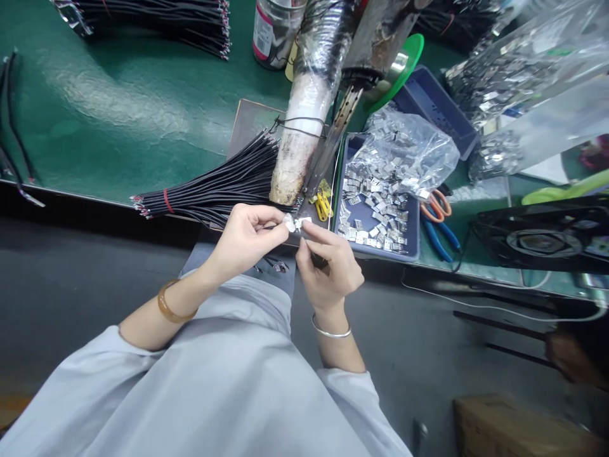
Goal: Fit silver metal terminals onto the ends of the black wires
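My left hand (252, 238) is closed in a pinch, with a whitish patch at its thumb and fingertip. What it grips there is too small to make out. Against those fingertips is a small silver USB connector (303, 223), held at the curled fingers of my right hand (330, 263). Both hands meet at the bench edge, just below a blackened metal nozzle (318, 168) and a plastic-wrapped tube (299, 133). Left of them lies a bundle of black cables (209, 184) tied with a red band.
Many loose connectors and a plastic bag (404, 149) fill a blue tray (413, 238) at right. Beyond it are orange-and-blue-handled pliers (442, 231) and a black fan (547, 238). A yellow cutter (323, 203) lies beside the nozzle; a jar (276, 32) stands behind.
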`<control>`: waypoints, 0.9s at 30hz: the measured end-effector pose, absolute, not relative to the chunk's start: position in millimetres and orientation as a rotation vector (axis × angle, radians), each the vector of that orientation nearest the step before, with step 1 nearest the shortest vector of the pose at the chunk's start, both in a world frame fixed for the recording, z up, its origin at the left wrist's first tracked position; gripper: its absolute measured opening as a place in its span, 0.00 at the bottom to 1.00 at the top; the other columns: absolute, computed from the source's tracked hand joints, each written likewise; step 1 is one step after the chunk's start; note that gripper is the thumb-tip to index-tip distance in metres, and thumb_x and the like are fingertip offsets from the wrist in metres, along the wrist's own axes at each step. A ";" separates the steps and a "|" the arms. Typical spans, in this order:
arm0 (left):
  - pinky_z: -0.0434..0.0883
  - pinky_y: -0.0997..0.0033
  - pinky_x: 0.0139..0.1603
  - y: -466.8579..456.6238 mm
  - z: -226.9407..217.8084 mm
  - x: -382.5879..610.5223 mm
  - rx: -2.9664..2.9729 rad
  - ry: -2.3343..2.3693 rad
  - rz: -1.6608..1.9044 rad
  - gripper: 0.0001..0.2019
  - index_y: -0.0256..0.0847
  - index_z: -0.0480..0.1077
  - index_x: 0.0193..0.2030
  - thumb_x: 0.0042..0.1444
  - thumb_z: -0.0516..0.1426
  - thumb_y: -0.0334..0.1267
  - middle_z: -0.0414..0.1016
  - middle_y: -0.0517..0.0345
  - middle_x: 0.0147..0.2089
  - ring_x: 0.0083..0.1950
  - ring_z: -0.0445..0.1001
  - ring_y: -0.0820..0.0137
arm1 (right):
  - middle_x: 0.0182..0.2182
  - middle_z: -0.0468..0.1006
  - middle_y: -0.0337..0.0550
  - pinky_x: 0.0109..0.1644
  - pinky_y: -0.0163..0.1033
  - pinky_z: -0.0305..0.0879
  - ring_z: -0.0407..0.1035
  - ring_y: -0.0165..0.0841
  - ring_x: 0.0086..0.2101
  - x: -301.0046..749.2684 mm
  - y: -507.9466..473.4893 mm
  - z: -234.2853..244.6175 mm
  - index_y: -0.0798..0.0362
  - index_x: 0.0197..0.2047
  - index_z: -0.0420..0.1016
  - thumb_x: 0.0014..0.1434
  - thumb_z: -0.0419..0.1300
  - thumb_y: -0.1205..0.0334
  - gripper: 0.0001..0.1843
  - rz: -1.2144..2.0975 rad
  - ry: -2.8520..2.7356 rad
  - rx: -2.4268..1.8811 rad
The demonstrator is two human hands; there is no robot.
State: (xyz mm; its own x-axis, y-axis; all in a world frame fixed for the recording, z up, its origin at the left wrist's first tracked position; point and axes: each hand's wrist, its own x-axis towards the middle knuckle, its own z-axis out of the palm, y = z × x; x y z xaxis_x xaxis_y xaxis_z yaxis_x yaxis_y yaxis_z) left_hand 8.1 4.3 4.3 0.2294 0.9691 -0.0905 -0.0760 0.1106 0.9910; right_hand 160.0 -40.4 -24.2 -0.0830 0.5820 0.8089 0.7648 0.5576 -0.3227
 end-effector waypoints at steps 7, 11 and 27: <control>0.70 0.77 0.29 6.5 5.0 15.8 1.067 1.021 1.083 0.08 0.35 0.79 0.23 0.45 0.66 0.38 0.78 0.58 0.26 0.28 0.71 0.75 | 0.39 0.88 0.42 0.41 0.35 0.81 0.84 0.32 0.37 163.3 -32.3 -20.1 0.47 0.38 0.72 0.63 0.64 0.72 0.10 -0.251 -1.805 -1.099; 0.69 0.78 0.28 5.7 8.2 16.5 1.032 1.014 1.102 0.11 0.35 0.78 0.22 0.44 0.70 0.41 0.76 0.60 0.23 0.26 0.69 0.77 | 0.40 0.88 0.44 0.42 0.35 0.81 0.83 0.32 0.38 163.3 -31.7 -17.8 0.48 0.37 0.73 0.63 0.65 0.72 0.09 -0.254 -1.814 -1.083; 0.65 0.79 0.25 -0.7 4.9 17.0 1.090 1.075 1.095 0.07 0.36 0.78 0.23 0.46 0.62 0.37 0.70 0.61 0.21 0.25 0.66 0.76 | 0.44 0.88 0.44 0.42 0.39 0.82 0.84 0.36 0.41 160.0 -37.1 -13.9 0.48 0.39 0.74 0.62 0.65 0.72 0.08 -0.087 -1.737 -1.223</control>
